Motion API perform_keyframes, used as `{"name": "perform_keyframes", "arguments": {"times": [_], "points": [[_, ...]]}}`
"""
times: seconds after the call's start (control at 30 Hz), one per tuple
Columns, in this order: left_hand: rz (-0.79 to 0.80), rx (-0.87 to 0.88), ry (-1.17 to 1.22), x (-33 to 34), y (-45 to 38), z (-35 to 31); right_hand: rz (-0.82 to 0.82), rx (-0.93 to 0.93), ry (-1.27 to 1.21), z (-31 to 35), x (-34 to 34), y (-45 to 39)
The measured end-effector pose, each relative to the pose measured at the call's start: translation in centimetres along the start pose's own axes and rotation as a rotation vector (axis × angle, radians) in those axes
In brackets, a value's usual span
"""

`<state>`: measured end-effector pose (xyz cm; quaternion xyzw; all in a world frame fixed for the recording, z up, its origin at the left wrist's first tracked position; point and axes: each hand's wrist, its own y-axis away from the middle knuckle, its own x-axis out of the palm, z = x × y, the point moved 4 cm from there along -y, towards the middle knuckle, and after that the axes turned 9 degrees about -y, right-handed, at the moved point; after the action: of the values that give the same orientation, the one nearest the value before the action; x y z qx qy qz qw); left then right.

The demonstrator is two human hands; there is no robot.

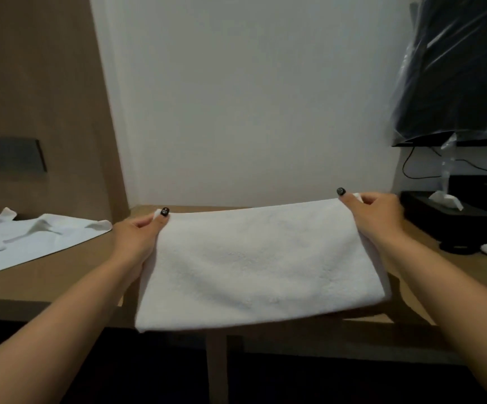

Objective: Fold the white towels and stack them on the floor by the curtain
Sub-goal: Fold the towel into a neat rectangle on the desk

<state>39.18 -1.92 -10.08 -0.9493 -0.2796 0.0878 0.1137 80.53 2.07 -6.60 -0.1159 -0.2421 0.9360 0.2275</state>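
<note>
Both hands pinch a fluffy rectangular white towel (254, 263) taut.

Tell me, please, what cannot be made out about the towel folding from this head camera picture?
- Floor and curtain: outside the head view, so no stack shows.
- White towel: its layers and the desk beneath are hidden by its top face.
- Left hand and right hand: fingers hidden behind the corners.
- White cloth: cut off by the left edge.
</note>
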Motion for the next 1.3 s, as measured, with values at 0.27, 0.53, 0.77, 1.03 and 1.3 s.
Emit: {"name": "perform_keyframes", "arguments": {"times": [0.27,0.53,0.77,1.03,1.3], "points": [[0.039,0.045,-0.41,2.4,-4.9,7.3,0.199,0.084,0.506,-8.1,7.0,-2.4],[0.024,0.086,-0.678,3.1,-5.9,8.1,0.258,0.132,0.764,-11.0,9.2,-3.1],[0.448,-0.064,-1.05,3.9,-5.9,4.3,0.175,0.007,0.765,-6.9,9.6,-1.4],[0.498,0.357,-1.225,7.9,3.8,0.5,0.642,-0.207,0.56,1.5,15.3,11.6],[0.607,0.239,-1.393,7.0,4.9,5.2,0.906,-0.092,0.837,-2.7,15.4,12.1]]}}
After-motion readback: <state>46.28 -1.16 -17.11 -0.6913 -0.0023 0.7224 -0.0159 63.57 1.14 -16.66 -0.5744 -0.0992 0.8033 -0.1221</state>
